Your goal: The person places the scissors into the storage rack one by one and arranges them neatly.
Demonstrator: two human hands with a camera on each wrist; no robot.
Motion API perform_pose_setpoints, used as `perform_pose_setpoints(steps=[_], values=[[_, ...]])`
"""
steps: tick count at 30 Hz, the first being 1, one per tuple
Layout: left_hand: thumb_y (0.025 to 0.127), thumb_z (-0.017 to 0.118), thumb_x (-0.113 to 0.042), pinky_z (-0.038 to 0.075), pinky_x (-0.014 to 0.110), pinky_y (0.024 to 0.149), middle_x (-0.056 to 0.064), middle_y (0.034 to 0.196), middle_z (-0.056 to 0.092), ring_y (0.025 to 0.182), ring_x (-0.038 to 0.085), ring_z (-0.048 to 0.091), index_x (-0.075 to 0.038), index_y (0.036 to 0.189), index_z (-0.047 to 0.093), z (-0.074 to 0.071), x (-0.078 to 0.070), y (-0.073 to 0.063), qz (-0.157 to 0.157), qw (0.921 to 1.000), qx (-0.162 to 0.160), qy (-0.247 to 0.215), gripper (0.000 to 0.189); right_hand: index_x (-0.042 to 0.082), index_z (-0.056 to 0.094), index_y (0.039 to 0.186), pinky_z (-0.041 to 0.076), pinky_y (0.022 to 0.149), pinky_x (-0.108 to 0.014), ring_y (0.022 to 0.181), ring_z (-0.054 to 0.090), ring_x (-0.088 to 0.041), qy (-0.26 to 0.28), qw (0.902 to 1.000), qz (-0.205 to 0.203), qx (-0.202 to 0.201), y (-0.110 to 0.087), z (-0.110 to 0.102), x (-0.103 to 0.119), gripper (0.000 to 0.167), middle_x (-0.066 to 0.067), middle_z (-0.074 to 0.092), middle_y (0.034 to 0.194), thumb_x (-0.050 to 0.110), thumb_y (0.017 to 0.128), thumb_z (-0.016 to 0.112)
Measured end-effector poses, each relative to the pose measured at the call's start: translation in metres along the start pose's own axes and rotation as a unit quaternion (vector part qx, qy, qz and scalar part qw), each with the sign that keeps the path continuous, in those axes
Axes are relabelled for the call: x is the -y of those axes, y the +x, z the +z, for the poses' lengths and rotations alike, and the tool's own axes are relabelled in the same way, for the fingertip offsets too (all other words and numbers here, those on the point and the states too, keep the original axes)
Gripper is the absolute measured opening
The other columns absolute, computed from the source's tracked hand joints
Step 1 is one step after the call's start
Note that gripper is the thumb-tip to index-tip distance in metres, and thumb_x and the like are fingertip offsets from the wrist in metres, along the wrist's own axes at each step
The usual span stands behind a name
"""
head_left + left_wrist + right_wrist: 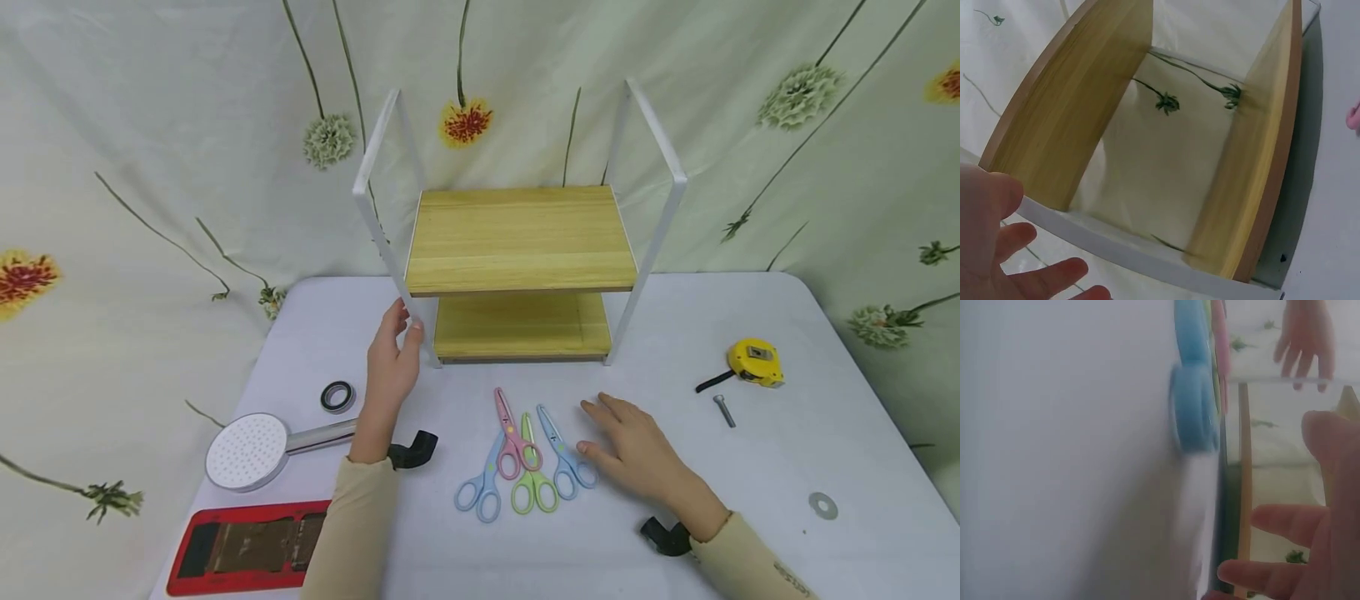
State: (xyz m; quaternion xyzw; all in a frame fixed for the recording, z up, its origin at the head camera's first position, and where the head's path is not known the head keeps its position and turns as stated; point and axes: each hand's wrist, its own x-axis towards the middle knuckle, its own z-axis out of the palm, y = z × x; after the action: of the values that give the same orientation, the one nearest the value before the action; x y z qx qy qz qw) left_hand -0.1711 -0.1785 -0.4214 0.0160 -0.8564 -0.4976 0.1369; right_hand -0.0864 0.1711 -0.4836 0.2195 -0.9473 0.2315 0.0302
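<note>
Four scissors [512,433] lie left of the wide-fingered right hand [637,450]; I see the left hand [393,362], fingers apart, at the far shelf's [521,242] left.

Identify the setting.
Probably a staged indoor tabletop set: floral cloth hangs as a backdrop behind a white table, and a shower head lies there, unattached to any plumbing.

L sleeve [352,521]: long, beige, plain where visible, ends at wrist. R sleeve [738,550]: same colour, w/ dk lettering [792,578] on forearm, too small to read. L wrist cam [416,450]: blk, bent/elbow shape. R wrist cam [663,537]: blk, approx same shape. L hand [393,358] + R hand [637,450] bare.
</note>
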Motion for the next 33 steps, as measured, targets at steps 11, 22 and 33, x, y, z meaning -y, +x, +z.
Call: perform_pose_setpoints(steps=[11,22,33], values=[[0.108,0.042,-0.006,0.05,0.045,0.105,0.029,0.128,0.063,0.11,0.034,0.066,-0.004,0.154,0.04,0.008,-0.013,0.018,0.108,0.9826,-0.038,-0.147,0.046,0.013,0.066,0.135,0.053,0.08,-0.031,0.096,0.057,-0.013,0.006,0.9992,-0.024,0.03,-0.002,0.02,0.022,0.059,-0.002,0.067,0.109,0.042,0.085,0.078],[0.107,0.043,-0.005,0.055,0.022,0.087,0.008,0.099,0.071,0.089,0.005,0.069,0.002,0.135,0.055,0.014,-0.023,0.021,0.082,0.9653,-0.066,-0.239,0.032,0.009,0.067,0.13,0.048,0.071,-0.026,0.084,0.05,-0.009,0.02,0.997,-0.004,0.075,0.003,0.022,0.038,0.049,-0.005,0.061,0.103,0.016,0.084,0.081],[0.108,0.04,-0.007,0.056,0.021,0.086,-0.013,0.087,0.068,0.086,0.004,0.068,-0.001,0.139,0.054,0.009,-0.02,0.017,0.055,0.971,-0.04,-0.229,0.034,0.008,0.068,0.126,0.043,0.066,-0.022,0.077,0.049,-0.008,0.062,0.9946,0.036,0.075,0.004,0.022,0.04,0.048,0.0,0.063,0.091,0.011,0.08,0.082]])
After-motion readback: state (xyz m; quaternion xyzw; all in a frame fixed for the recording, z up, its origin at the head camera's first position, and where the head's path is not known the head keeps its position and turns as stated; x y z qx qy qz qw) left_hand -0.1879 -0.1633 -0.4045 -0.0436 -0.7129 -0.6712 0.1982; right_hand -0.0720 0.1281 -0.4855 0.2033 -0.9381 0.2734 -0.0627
